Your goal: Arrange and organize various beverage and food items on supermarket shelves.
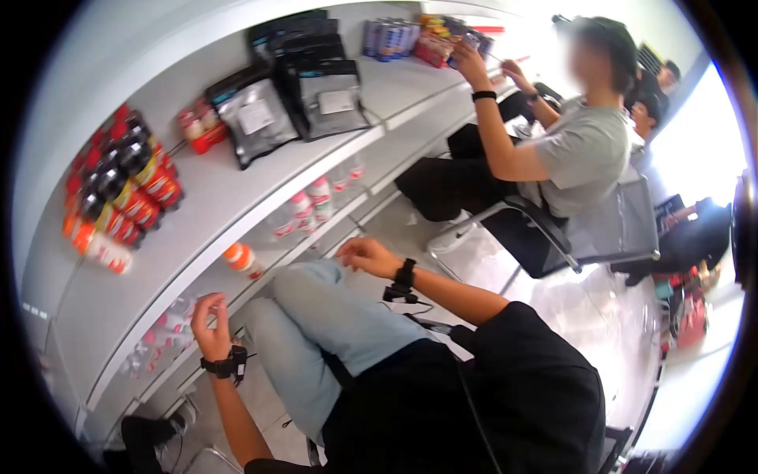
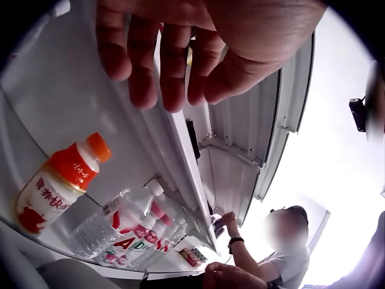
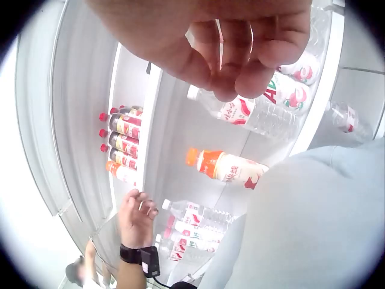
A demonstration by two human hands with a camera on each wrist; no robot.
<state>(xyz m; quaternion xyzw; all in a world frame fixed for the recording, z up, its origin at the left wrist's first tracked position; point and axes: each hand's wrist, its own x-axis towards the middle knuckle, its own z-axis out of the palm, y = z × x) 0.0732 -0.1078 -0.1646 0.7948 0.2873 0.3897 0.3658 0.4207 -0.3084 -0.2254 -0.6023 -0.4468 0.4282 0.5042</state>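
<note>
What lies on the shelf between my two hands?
The right wrist view shows an orange-capped bottle on its side on the white shelf, between left hand and right hand; neither touches it.

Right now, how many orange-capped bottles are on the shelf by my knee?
1. The orange-capped bottle sits on the shelf, nearer the left hand than the right hand, apart from the clear water bottles farther along. The knee may hide others.

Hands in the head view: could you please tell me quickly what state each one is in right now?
Left hand: open, fingers relaxed, holding nothing.
Right hand: open, fingers loosely curled, holding nothing.
</note>
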